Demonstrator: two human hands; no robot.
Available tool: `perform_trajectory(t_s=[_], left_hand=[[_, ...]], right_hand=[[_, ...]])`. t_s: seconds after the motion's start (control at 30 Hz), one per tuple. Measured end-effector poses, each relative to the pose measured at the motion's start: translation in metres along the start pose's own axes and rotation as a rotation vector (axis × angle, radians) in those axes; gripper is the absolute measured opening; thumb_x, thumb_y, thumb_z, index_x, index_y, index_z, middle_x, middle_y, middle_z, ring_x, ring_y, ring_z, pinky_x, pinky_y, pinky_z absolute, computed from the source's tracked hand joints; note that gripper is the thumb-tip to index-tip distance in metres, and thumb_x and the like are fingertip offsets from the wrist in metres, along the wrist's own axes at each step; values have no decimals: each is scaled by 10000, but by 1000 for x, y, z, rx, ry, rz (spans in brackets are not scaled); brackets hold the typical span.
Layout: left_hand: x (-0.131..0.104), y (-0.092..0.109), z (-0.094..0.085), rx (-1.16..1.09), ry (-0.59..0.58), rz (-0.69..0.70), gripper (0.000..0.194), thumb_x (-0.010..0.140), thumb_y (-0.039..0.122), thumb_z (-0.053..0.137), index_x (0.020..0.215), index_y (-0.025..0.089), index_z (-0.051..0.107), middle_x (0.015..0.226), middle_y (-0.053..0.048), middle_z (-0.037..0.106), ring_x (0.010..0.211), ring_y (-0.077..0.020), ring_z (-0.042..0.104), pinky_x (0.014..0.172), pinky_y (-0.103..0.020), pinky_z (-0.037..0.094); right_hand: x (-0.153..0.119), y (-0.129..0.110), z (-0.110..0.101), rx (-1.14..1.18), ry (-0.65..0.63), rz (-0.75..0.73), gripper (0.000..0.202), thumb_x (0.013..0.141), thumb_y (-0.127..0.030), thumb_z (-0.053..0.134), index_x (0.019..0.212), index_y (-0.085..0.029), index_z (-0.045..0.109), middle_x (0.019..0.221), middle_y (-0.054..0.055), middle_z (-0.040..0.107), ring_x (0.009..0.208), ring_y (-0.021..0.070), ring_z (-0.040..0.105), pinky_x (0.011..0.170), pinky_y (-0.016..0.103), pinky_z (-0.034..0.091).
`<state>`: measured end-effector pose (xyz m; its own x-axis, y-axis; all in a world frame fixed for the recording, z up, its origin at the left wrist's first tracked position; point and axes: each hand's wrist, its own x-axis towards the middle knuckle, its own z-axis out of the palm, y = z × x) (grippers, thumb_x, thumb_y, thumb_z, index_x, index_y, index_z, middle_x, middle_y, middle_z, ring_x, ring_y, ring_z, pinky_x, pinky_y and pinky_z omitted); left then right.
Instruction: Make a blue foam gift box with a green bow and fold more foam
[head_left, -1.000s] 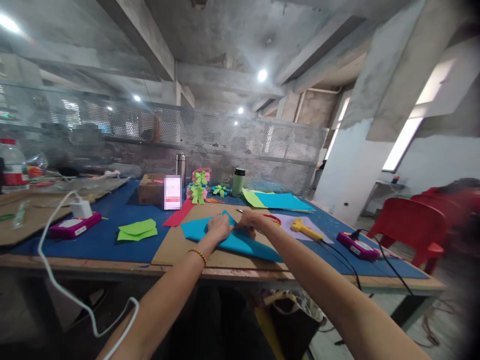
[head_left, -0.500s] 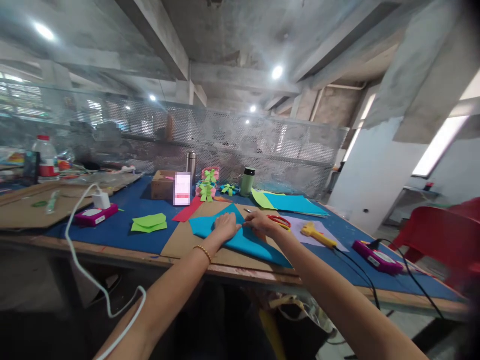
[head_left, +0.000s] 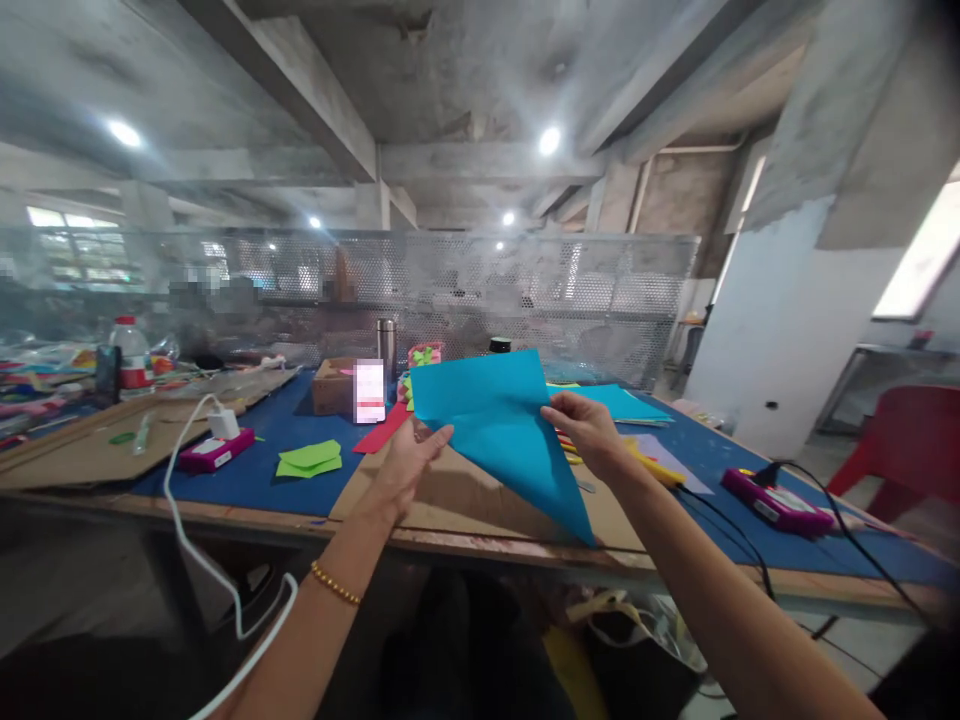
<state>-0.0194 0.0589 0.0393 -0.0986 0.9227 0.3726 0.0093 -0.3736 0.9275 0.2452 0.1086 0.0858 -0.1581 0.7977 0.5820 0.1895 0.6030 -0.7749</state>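
Bright blue paper (head_left: 499, 415), lightly creased, tapered to a point over the cardboard sheet (head_left: 450, 492); left hand (head_left: 407, 462) and right hand (head_left: 590, 428) both had their grip pinched on its edges.

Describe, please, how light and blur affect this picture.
Head view: ceiling lamps glow with halos; the right window is washed out. Head view: haze softens the left background, the phone screen is pixelated, but the blue paper looks fairly clear.

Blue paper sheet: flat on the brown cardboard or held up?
Held up: left hand and right hand grip opposite edges of the blue paper sheet, tilted over the brown cardboard. Cannot tell if its lowest corner touches.
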Motion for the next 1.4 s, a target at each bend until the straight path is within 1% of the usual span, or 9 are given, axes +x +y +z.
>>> perform_trajectory(t_s=[0.03, 0.1, 0.27, 0.4, 0.6, 0.83, 1.07, 1.23, 1.4], left_hand=[[-7, 7, 4, -205, -94, -28, 688, 772, 490, 762, 1337, 168, 537, 1296, -166, 641, 1158, -301, 625, 932, -425, 522], [-18, 23, 15, -481, -135, -58, 654, 678, 396, 860, 1244, 171, 623, 1250, -133, 682, 1131, -279, 647, 943, -406, 533], [-35, 48, 34, -673, 33, -73, 499, 547, 245, 935, 997, 163, 735, 1053, -79, 765, 981, -233, 706, 891, -366, 572], [-46, 58, 31, -606, 110, -37, 406, 528, 292, 947, 856, 152, 752, 882, -44, 779, 775, -173, 716, 767, -319, 595], [-60, 70, 19, -502, 161, 28, 421, 518, 352, 948, 803, 109, 756, 804, -59, 769, 671, -155, 686, 686, -307, 591], [-64, 61, 9, -453, 153, 38, 458, 626, 500, 873, 821, 106, 746, 793, -83, 759, 652, -188, 692, 632, -325, 595], [-65, 51, 4, -307, 195, 2, 541, 521, 596, 879, 731, 126, 711, 572, -13, 666, 515, -174, 627, 554, -324, 565], [-50, 53, -20, -122, 80, 46, 459, 547, 497, 893, 755, 118, 737, 707, -43, 720, 584, -159, 639, 624, -307, 564], [-9, 64, -55, 119, -69, 155, 384, 606, 457, 857, 782, 132, 754, 713, -45, 717, 650, -182, 641, 636, -310, 531]], right_hand=[[-5, -6, 1, 31, 6, -5, 421, 683, -558, 758, 701, -194, 546, 624, -46, 452, 582, 104, 385, 545, 248, 313], [-17, -16, 2, 91, 10, -7, 442, 668, -569, 777, 702, -194, 545, 630, -43, 464, 587, 102, 394, 544, 244, 327], [-44, -38, -6, 215, 16, 33, 430, 669, -546, 797, 715, -199, 547, 641, -41, 489, 583, 100, 398, 533, 241, 334], [-63, -48, -17, 292, 38, 70, 413, 644, -510, 831, 727, -200, 572, 648, -42, 520, 586, 100, 426, 562, 251, 363], [-76, -46, -16, 361, 72, 111, 432, 618, -506, 856, 728, -193, 580, 656, -37, 538, 593, 105, 450, 565, 255, 361], [-80, -43, -10, 382, 32, 110, 374, 648, -481, 848, 722, -193, 622, 631, -41, 527, 565, 98, 425, 553, 253, 354], [-86, -38, -7, 391, 44, 119, 383, 621, -471, 869, 706, -191, 622, 658, -27, 542, 606, 108, 447, 569, 252, 362], [-73, -36, -6, 322, 8, 101, 402, 641, -495, 849, 685, -190, 592, 629, -42, 489, 589, 98, 401, 560, 252, 324], [-25, -51, -8, 136, -20, -87, 402, 665, -520, 818, 667, -192, 587, 623, -39, 481, 617, 113, 408, 585, 270, 342]])
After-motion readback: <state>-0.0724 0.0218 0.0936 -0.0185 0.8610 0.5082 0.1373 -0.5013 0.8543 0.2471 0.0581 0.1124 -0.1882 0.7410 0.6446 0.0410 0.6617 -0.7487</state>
